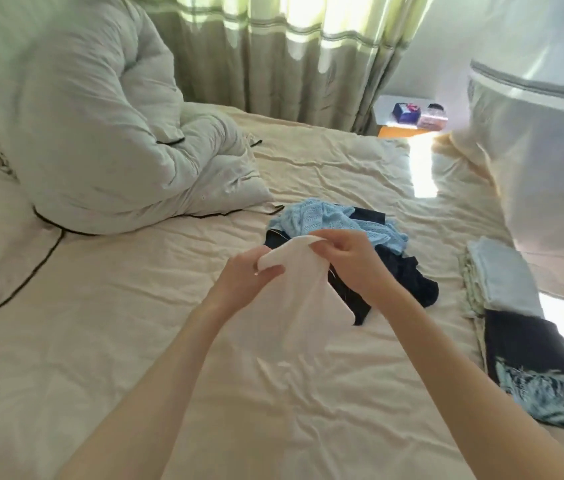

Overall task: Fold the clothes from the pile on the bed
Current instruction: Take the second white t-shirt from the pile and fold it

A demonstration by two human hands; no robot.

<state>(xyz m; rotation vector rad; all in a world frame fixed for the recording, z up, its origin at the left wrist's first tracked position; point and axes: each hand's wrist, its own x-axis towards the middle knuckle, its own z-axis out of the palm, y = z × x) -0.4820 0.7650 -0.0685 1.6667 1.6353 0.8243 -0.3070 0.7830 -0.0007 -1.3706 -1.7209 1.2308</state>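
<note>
A thin white garment (303, 292) hangs above the cream bed sheet (135, 323). My left hand (249, 277) pinches its top edge on the left, and my right hand (349, 258) grips the same edge on the right. Behind my hands lies the pile: a light blue knit piece (329, 220) on top of dark navy clothes (408, 278). At the right of the bed sit folded items: a pale blue one (502, 275) and a dark one with a light print (530, 362).
A bunched white duvet (100, 140) fills the back left, with a black cable (31, 268) trailing over the sheet. A large pillow (543, 174) stands at the right. Curtains (291, 57) and a bedside table (408, 116) with small boxes are behind the bed.
</note>
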